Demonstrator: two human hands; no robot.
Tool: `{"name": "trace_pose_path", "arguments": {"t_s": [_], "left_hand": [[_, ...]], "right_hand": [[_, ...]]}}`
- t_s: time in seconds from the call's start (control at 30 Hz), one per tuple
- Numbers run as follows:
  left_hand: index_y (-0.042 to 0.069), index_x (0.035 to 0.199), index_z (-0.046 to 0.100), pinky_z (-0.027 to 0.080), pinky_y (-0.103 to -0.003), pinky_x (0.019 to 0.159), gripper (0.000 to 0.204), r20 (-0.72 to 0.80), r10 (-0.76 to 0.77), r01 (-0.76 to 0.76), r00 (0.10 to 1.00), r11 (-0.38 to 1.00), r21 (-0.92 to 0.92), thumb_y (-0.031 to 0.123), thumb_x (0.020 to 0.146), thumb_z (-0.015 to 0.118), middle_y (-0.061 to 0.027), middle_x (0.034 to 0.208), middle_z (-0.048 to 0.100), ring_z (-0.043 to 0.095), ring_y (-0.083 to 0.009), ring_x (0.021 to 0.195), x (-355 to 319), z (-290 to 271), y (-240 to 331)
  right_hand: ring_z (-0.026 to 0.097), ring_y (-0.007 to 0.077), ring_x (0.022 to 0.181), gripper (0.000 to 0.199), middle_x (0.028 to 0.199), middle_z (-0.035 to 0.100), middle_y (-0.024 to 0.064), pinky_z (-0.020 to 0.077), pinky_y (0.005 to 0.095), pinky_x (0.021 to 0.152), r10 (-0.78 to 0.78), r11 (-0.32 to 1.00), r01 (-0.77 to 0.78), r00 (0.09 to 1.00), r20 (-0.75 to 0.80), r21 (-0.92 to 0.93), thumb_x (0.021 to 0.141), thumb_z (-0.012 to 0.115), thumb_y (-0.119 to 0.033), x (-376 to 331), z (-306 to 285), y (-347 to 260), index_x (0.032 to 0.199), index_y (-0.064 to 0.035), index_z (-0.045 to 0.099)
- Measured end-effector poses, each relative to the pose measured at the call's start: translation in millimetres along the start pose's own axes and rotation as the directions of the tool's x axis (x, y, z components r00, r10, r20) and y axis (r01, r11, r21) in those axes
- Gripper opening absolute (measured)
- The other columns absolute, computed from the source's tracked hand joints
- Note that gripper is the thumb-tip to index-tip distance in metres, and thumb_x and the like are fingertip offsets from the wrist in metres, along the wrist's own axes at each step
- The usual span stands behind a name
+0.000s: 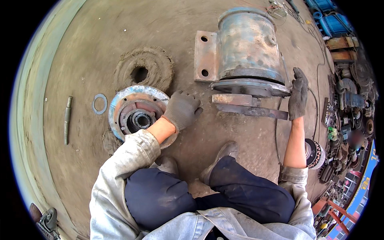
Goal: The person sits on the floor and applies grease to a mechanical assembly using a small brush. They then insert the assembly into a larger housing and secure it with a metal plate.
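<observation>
Both my hands wear dark grey work gloves. My left hand (182,110) is closed, with its fingers curled, at the right edge of a round metal end cover (117,105). Its fingertips are turned away, so anything inside them is hidden. My right hand (298,96) is held upright with fingers stretched, beside the right edge of a dark round flange (250,87). I cannot tell whether it touches the rim. That flange sits at the near end of a worn blue-grey cylindrical motor housing (250,44). Flat metal bars (252,112) lie in front of the flange.
A dirt-caked ring (158,64) lies behind the end cover. Farther left are a flat washer ring (94,105) and a metal shaft (67,120). A dark cable (318,108) runs along the right. Piled machine parts (348,100) line the right side. A ribbed round part (316,154) stands by my right forearm.
</observation>
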State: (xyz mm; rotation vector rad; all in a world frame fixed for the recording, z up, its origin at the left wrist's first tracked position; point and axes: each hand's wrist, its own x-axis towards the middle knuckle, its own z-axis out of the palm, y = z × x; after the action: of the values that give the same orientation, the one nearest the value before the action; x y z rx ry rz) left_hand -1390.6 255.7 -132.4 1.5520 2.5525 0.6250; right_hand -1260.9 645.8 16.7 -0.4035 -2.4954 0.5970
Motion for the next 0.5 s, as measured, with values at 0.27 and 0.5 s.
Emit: {"name": "trace_pose_path", "arguments": {"t_s": [0.27,0.5], "left_hand": [[0.017,0.085,0.079,0.053,-0.039,0.071,0.015,0.216,-0.067,-0.010,0.974,0.942,0.336,0.015,0.087,0.065,-0.0038,0.087,0.076,0.074,-0.0237,0.087,-20.0,12.7,1.2],[0.015,0.096,0.076,0.052,-0.040,0.078,0.013,0.169,-0.020,-0.016,0.985,0.977,0.211,0.019,0.086,0.068,-0.0065,0.095,0.073,0.071,-0.0264,0.094,-29.5,15.0,-6.5]], "right_hand": [[0.048,0.0269,0.142,0.055,0.154,0.052,0.0120,0.0364,0.0391,0.118,0.206,0.972,-0.180,0.962,0.180,-0.153,0.114,0.038,-0.040,-17.4,-20.2,85.7,0.155,-0.0056,0.051],[0.053,0.0232,0.134,0.068,0.148,0.056,0.0116,0.0438,0.0384,0.110,0.652,0.646,-0.687,0.723,0.227,0.333,0.111,0.040,-0.058,-44.7,-6.9,90.6,0.152,-0.0057,0.053]]}}
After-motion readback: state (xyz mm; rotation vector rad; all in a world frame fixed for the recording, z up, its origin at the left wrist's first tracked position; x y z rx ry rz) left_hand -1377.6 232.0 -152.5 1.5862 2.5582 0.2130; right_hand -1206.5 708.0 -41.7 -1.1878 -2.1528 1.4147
